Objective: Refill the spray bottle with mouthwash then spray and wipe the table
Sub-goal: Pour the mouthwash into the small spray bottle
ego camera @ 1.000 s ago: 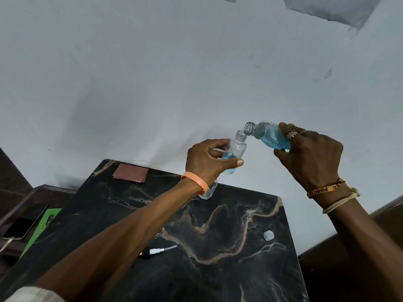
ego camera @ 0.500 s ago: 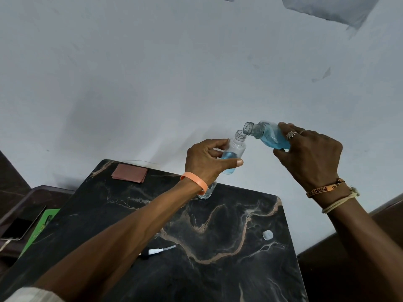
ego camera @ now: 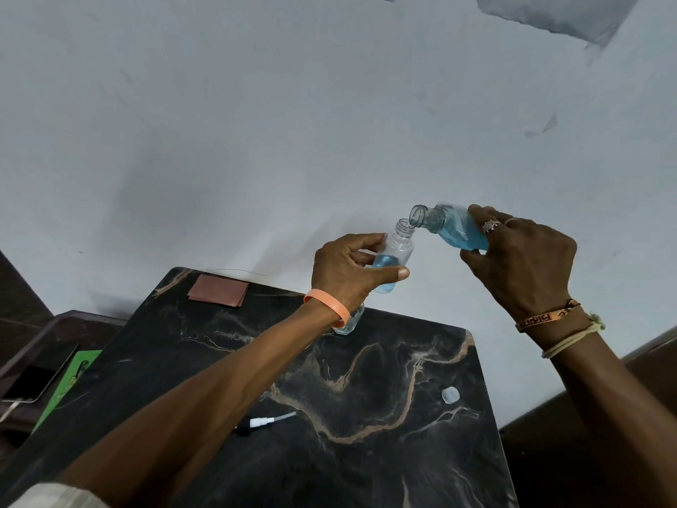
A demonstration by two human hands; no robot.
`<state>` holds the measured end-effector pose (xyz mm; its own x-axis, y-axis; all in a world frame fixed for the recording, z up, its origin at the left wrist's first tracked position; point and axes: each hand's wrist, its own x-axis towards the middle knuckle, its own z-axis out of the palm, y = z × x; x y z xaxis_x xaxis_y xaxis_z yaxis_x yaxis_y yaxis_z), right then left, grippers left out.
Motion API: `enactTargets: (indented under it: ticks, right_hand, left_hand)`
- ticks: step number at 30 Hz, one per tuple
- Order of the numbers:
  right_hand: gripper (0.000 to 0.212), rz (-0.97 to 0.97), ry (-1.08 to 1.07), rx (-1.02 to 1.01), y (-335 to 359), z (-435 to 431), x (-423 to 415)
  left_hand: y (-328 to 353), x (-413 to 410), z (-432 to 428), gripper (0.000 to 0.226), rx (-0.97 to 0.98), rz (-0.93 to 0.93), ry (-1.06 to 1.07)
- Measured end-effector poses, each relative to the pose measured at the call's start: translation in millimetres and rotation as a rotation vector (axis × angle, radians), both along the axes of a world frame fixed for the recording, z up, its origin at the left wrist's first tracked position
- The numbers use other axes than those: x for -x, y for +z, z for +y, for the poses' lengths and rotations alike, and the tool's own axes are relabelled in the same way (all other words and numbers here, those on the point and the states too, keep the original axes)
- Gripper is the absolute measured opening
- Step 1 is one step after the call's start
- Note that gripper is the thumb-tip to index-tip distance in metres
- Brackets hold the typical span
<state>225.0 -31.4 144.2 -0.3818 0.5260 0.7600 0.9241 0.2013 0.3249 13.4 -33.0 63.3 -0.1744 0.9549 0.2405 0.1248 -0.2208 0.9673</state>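
My left hand (ego camera: 351, 273) holds a small clear spray bottle (ego camera: 397, 251) without its top, raised above the far edge of the black marble table (ego camera: 366, 416). Blue liquid fills about its lower half. My right hand (ego camera: 524, 265) grips the clear mouthwash bottle (ego camera: 450, 227), tipped to the left, its open mouth right over the small bottle's neck. Blue mouthwash lies in its lower side. The spray pump head with its tube (ego camera: 263, 421) lies on the table near my left forearm. A clear cap (ego camera: 450, 394) rests at the table's right side.
A folded brown cloth (ego camera: 219, 290) lies at the table's far left corner. A small glass jar (ego camera: 348, 322) stands behind my left wrist. A phone (ego camera: 34, 379) on a green sheet lies on a low surface left of the table. A pale wall rises just behind.
The mouthwash bottle's mouth has closed in on the spray bottle's neck; both hands otherwise hold about the same place.
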Motion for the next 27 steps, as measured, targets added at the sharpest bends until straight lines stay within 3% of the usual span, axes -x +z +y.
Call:
enactTargets:
  ticks: [27]
  right_hand:
    - [0.054, -0.002, 0.025, -0.016, 1.0, -2.1, 3.0]
  left_hand:
    - [-0.5, 2.4, 0.1, 0.06, -0.027, 0.017, 0.001]
